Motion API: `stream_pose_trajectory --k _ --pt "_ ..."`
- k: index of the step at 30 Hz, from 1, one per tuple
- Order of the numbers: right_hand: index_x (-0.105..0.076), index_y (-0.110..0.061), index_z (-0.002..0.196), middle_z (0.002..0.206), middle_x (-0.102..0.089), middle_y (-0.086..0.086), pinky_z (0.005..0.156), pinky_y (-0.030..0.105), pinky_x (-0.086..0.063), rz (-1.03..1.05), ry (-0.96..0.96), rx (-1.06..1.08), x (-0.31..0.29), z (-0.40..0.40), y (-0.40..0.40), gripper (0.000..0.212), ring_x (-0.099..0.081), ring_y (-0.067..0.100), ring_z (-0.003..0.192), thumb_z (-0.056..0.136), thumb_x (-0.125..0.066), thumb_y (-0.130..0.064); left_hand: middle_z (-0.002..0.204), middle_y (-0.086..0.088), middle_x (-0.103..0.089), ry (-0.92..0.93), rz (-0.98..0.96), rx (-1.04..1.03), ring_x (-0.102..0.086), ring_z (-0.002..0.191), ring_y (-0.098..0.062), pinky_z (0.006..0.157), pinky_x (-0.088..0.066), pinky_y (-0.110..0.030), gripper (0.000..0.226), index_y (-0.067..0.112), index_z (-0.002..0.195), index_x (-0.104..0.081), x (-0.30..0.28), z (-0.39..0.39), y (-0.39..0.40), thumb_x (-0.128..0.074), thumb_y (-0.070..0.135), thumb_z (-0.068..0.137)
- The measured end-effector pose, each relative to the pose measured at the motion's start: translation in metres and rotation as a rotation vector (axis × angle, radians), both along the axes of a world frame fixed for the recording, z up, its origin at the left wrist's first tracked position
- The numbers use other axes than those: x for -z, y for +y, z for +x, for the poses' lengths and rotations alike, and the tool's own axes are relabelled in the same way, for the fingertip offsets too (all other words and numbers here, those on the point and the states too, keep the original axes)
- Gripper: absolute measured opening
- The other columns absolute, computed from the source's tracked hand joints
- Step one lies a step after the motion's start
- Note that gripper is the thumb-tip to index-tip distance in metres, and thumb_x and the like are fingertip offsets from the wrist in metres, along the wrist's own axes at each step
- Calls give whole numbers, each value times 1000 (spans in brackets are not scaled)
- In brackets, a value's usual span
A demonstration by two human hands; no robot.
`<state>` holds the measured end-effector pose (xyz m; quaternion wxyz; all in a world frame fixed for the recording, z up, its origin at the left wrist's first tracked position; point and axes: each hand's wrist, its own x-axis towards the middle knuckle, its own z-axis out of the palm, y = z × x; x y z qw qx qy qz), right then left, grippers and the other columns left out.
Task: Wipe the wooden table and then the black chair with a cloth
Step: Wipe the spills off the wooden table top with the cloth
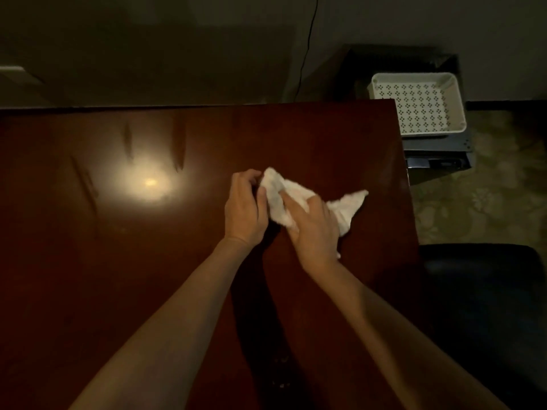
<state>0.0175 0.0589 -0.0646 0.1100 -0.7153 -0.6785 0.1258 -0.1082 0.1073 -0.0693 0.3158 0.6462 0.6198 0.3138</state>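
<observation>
Both hands are on the cloth [281,199] now, over the right half of the dark wooden worktop [148,261]. The left hand [245,208] has its fingers curled round the bunched left end, and the right hand [313,232] has its grip closed over the middle, with a loose white tail trailing off toward the worktop's right edge. It looks like a regather of the cloth, not a wiping stroke. The risk from here: the cloth is wadded, so a pass would cover only a narrow strip and could leave streaks on this glossy surface, which shows a bright lamp reflection on the left. That trailing tail could also slip over the edge. The black chair [485,291] waits at lower right, apparently untouched; a white perforated basket [417,105] sits beyond the far corner.
</observation>
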Motion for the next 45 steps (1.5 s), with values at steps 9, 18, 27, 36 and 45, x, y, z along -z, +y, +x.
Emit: stream_pose_trajectory --k 9,18,27,36,45 --pt "-35 -32 141 119 -45 13 82 39 -43 -123 7 245 -13 -18 70 50 -52 30 103 93 -50 -28 113 -10 -46 23 93 -279 -44 96 -10 83 -37 -14 24 1 114 -50 1 -86 -32 -42 8 92" --pt "-54 -26 129 92 -57 15 61 37 -49 -61 46 -27 -12 -108 -59 65 -59 32 76 69 -78 -18 110 -6 -45 -32 133 -406 -46 90 -13 78 -31 -3 24 0 113 -50 -6 -125 -92 -42 2 90" --pt "-50 -29 131 102 -55 12 68 38 -52 -256 202 -205 -15 -150 -189 59 -58 30 85 77 -70 -18 106 -11 -49 1 102 -440 -45 87 -10 75 -36 -20 25 1 112 -52 -26 -156 -184 -41 7 91" --pt "-41 -24 139 118 -52 13 80 30 -42 -184 393 331 -54 -98 -150 45 -57 26 99 94 -47 -19 101 -5 -47 158 -25 -403 -50 90 -23 79 -46 -41 23 5 111 -52 -41 -196 -280 -46 2 89" --pt "-19 -31 146 123 -46 18 73 43 -46 -255 28 432 -26 -174 -201 60 -57 37 98 93 -47 -35 114 -3 -52 195 -175 -478 -49 106 -19 97 -34 -33 26 11 117 -53 -35 -263 -315 -46 6 92"
